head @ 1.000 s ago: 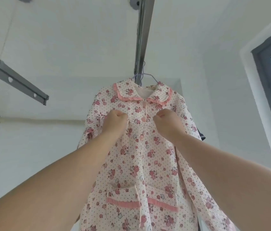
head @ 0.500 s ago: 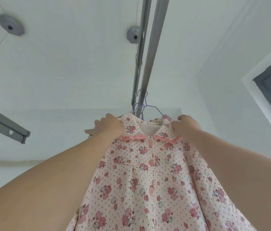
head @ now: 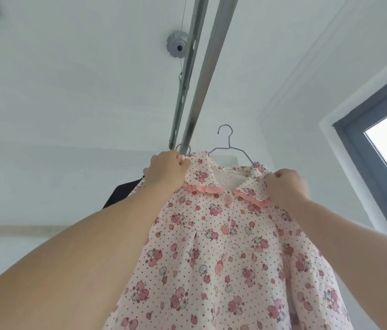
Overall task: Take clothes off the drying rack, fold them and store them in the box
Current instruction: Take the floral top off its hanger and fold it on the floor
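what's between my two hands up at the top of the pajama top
In the head view, between the left hand and right hand lies the floral top's pink-trimmed collar, with the wire hanger above it.

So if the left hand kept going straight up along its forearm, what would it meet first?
Probably the rack rail, which runs just above the left hand. The hand grips the shirt collar, and depth is unclear, so it might pass beside the rail.
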The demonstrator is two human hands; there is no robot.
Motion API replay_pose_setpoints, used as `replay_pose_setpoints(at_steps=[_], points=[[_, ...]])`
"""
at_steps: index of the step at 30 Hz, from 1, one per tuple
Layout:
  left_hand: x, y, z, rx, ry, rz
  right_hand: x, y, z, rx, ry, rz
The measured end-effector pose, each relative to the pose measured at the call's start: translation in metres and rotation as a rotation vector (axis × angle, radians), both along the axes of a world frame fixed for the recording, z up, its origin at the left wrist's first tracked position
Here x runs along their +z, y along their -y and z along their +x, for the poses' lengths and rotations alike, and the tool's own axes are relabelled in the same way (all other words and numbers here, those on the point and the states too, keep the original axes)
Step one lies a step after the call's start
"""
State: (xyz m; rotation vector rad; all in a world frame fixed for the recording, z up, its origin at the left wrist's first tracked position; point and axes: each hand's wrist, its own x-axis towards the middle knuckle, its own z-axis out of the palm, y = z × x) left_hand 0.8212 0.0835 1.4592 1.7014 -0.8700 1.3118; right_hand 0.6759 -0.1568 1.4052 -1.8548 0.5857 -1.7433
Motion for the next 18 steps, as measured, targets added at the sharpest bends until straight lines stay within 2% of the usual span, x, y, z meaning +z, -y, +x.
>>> replay_pose_setpoints(at_steps=[2,5,8,12,15,18], points=[[-0.031,0.013,-0.007,0.03,0.033,0.039,-0.034,0.002,-0.011,0.023,-0.007,0.064],[-0.088,0.029,-0.024,0.045,0.059,0.111,-0.09,0.004,-0.027,-0.05,-0.059,0.12],[-0.151,0.042,-0.038,-0.028,-0.024,0.182,-0.146,0.01,-0.039,-0.111,-0.226,0.147],[-0.24,0.057,-0.066,-0.149,-0.229,0.281,-0.225,0.022,-0.063,-0.194,-0.449,0.131],[-0.299,0.068,-0.097,-0.221,-0.326,0.332,-0.26,0.013,-0.088,0.007,-0.375,0.067],[-0.351,0.068,-0.128,-0.273,-0.414,0.36,-0.291,0.001,-0.109,0.165,-0.278,0.188]])
